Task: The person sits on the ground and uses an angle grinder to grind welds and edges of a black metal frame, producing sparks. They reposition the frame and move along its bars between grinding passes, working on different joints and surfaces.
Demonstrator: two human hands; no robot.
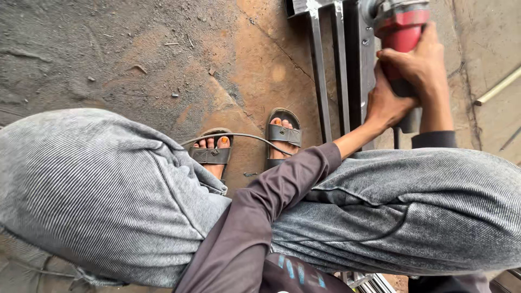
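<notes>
I squat over a dirt floor, my knees in grey trousers filling the lower view. Both hands grip a red and grey power grinder (400,27) at the top right. My left hand (384,106) wraps the tool's rear body from the left, its purple sleeve crossing my knee. My right hand (420,65) closes over the tool from the right, above the left hand. The grinder sits over dark metal bars (331,70) that run along the ground. Its disc is out of view.
My feet in dark sandals (283,135) rest on the rusty brown ground, with a grey power cable (239,135) crossing between them. A thin rod (496,87) lies at the right edge. Small debris dots the grey dirt at upper left.
</notes>
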